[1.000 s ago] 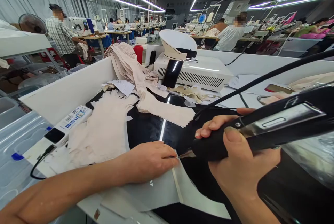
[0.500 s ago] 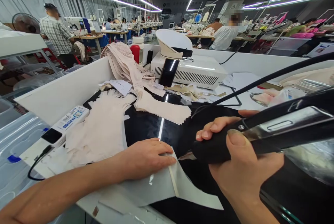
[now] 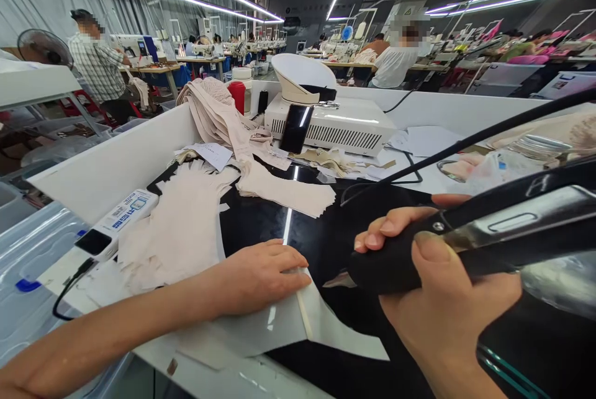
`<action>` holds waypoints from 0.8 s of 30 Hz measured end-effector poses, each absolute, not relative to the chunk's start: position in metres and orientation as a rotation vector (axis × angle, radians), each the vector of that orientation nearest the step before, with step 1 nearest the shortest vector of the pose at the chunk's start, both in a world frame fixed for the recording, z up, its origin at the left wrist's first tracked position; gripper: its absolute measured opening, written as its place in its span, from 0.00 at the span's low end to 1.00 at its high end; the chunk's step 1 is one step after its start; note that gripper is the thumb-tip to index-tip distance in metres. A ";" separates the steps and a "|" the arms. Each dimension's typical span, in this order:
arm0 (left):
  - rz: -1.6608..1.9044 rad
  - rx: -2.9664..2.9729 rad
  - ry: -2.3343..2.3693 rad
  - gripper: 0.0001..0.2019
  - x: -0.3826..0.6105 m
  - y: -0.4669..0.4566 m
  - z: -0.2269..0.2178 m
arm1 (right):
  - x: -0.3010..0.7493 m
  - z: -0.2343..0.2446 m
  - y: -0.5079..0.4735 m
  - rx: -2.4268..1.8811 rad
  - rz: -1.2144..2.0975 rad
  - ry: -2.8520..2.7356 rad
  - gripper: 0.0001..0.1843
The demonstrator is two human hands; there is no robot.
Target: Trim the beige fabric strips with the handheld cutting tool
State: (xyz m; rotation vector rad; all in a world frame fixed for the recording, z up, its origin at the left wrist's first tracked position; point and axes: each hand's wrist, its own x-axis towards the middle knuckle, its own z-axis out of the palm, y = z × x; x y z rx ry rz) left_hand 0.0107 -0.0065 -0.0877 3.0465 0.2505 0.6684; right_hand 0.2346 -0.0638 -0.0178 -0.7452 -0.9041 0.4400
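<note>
My left hand [image 3: 265,278] lies flat, palm down, on a pale, glossy, sheet-like piece [image 3: 279,327] with a curved right edge. Its fingertips rest beside a narrow cream strip [image 3: 305,312] running across that piece. My right hand [image 3: 442,290] is wrapped round a thick black-handled tool [image 3: 516,225] with a silver metal strip and a screw, held close to the camera. I cannot tell the tool's kind, and its far end leaves the view. Left of my left hand, a stack of cream fabric pieces [image 3: 186,219] covers the table.
On the black tabletop [image 3: 251,231] lies a cream fabric strip stack [image 3: 284,188]. Behind are a white vented machine [image 3: 339,126], a phone [image 3: 297,129] and a red thread cone [image 3: 236,98]. A white device [image 3: 123,219] sits left. A black cable [image 3: 456,147] crosses right. Two people work beyond.
My right hand and the tool have shifted slightly right in view. My left hand stays on the sheet. The background has shifted a little left with the camera.
</note>
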 end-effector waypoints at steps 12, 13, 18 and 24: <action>0.595 2.965 0.185 0.10 0.012 -0.043 -0.074 | 0.227 -0.011 -0.097 -0.700 0.456 -0.925 0.25; 0.603 2.955 0.188 0.10 0.011 -0.044 -0.074 | 0.227 -0.011 -0.097 -0.696 0.459 -0.925 0.25; 0.632 2.923 0.193 0.10 0.011 -0.043 -0.076 | 0.227 -0.012 -0.094 -0.703 0.464 -0.920 0.25; 0.577 2.903 0.213 0.08 0.010 -0.045 -0.074 | 0.228 -0.014 -0.095 -0.739 0.440 -0.940 0.25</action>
